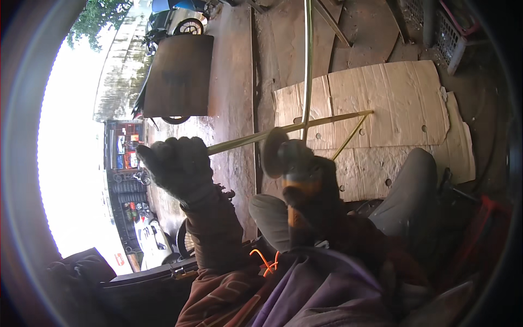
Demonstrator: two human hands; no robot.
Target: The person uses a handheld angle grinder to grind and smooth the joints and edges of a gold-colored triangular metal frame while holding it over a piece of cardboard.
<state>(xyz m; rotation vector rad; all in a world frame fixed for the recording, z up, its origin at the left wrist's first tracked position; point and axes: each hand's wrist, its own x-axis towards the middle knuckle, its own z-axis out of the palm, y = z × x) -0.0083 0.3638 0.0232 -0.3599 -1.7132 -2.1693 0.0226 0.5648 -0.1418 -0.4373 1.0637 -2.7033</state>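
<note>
My left hand (182,169), in a dark work glove, is closed around one end of a long, narrow metal bar (239,142). That bar meets a second long bar (308,60) near the middle, and a thinner strip (348,137) angles back from its far end. In my gloved right hand (320,188) is an angle grinder (303,177) with an orange body. Its round disc (272,154) is up against or very close to the bar near the crossing; I cannot tell whether they touch. The grinder hides part of the bars.
Flattened cardboard (397,87) lies under the bars, over a brown floor. A plastic crate (447,41) stands at the far right, and a red object (485,229) is at the near right. A brown panel (178,76) stands before a motorbike (189,26). A white car (152,240) is outside on the left.
</note>
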